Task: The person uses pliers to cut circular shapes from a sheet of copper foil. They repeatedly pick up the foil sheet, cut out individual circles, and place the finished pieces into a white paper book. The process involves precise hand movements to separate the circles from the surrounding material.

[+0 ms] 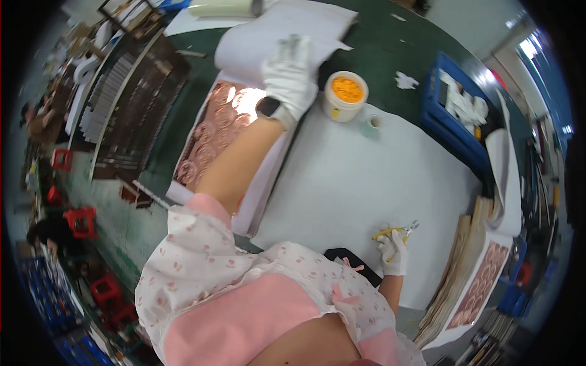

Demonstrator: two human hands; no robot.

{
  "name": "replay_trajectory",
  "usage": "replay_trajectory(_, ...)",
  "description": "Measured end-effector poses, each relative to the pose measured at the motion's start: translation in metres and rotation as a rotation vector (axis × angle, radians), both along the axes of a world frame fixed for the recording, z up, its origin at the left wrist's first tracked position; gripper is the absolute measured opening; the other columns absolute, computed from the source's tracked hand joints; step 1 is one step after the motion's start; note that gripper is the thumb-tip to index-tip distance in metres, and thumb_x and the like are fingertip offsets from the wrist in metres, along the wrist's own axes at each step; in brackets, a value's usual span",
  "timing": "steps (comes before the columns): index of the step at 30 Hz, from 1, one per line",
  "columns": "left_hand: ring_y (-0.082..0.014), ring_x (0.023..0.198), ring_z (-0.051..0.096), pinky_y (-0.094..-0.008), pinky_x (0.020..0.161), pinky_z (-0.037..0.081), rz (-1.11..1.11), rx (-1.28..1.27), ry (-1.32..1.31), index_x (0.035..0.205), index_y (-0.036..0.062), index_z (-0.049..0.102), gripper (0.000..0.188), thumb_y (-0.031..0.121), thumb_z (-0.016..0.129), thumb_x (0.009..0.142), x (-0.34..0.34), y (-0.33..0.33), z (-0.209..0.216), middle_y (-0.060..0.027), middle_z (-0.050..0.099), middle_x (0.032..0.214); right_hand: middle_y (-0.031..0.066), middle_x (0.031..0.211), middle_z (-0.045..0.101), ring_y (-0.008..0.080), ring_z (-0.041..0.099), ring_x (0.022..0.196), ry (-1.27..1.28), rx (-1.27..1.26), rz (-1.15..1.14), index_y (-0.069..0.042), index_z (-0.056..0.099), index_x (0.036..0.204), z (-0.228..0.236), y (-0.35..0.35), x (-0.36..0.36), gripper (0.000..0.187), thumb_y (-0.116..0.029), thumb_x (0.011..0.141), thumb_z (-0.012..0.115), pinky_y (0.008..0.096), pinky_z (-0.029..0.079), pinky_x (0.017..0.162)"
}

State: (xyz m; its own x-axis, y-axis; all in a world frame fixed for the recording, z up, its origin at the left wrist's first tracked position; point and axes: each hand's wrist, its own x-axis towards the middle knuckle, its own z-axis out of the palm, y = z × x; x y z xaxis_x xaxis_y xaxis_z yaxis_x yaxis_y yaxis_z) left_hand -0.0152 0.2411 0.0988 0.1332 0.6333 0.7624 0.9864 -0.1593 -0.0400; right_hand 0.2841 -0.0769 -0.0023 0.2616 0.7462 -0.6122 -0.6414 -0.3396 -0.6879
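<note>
My left hand (287,76), in a white glove with a dark watch at the wrist, reaches far forward. Its fingers lie stretched out on a white paper sheet (244,52) that is curled back over the far end of a shiny copper-coloured plate (210,131) with round raised patterns. Slight blur softens the fingertips. At the right, my gloved right hand (394,253) is closed around yellow-handled pliers (408,230), their metal jaws pointing away to the right. Below that hand spreads a large white sheet (354,177).
Beyond the sheet stand a white tub of orange material (346,97) and a small greenish jar (371,125). A blue crate (455,128) with white cloths sits at the right, near a stack of boards (455,262). Left is a dark slotted rack (134,104); red stools (80,222) stand on the floor.
</note>
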Motion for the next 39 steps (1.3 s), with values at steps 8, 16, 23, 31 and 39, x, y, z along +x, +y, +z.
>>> replay_trajectory(8,-0.035,0.089,0.06,-0.0395,0.085,0.047,-0.331,0.474,-0.269,0.111,-0.0057,0.057,0.052,-0.007,0.047,0.06,-0.017,-0.038,0.05,-0.0213,0.06,0.103,0.0075,0.087,0.058,0.0204,0.056,0.08,0.243,0.296,-0.353,-0.007,0.057,0.098,0.035,-0.033,0.005,0.018,-0.023,0.089,0.056,0.038,0.045,0.069)
replay_trajectory(16,-0.0351,0.087,0.061,-0.0401,0.077,0.049,-0.007,0.511,-0.116,0.105,-0.0002,0.061,0.038,0.021,0.072,0.076,-0.082,-0.095,0.071,-0.0197,0.063,0.097,0.0008,0.066,0.052,0.0125,0.053,0.057,-0.383,0.206,-0.577,-0.008,0.055,0.091,0.079,-0.081,0.081,0.015,-0.015,0.082,0.066,0.0266,0.041,0.051)
replay_trajectory(23,-0.0304,0.115,0.054,-0.0356,0.092,0.044,-0.141,-0.013,-0.232,0.122,0.0037,0.058,0.037,0.001,0.052,0.085,-0.118,-0.136,0.046,-0.0176,0.057,0.123,0.0072,0.072,0.059,0.0154,0.057,0.061,-1.321,-0.706,-0.889,-0.003,0.058,0.085,0.104,-0.18,0.176,0.013,-0.016,0.083,0.061,0.0317,0.047,0.056)
replay_trajectory(31,-0.029,0.121,0.051,-0.0322,0.102,0.039,-0.234,-0.701,-0.387,0.137,-0.0012,0.038,0.043,0.009,0.041,0.095,-0.118,-0.158,0.011,-0.018,0.041,0.141,0.0045,0.067,0.051,0.0171,0.048,0.051,-0.547,-0.388,-1.127,-0.009,0.05,0.079,0.079,-0.292,0.26,0.01,-0.014,0.081,0.058,0.0328,0.038,0.045)
replay_trajectory(39,-0.0273,0.112,0.057,-0.0329,0.099,0.046,-0.279,0.009,-0.578,0.134,-0.0015,0.041,0.036,0.009,0.039,0.099,-0.089,-0.206,0.076,-0.0212,0.053,0.126,0.0044,0.067,0.051,0.0172,0.048,0.049,-0.454,-0.277,-1.067,-0.01,0.049,0.079,0.101,-0.27,0.25,0.011,-0.014,0.081,0.059,0.032,0.038,0.047)
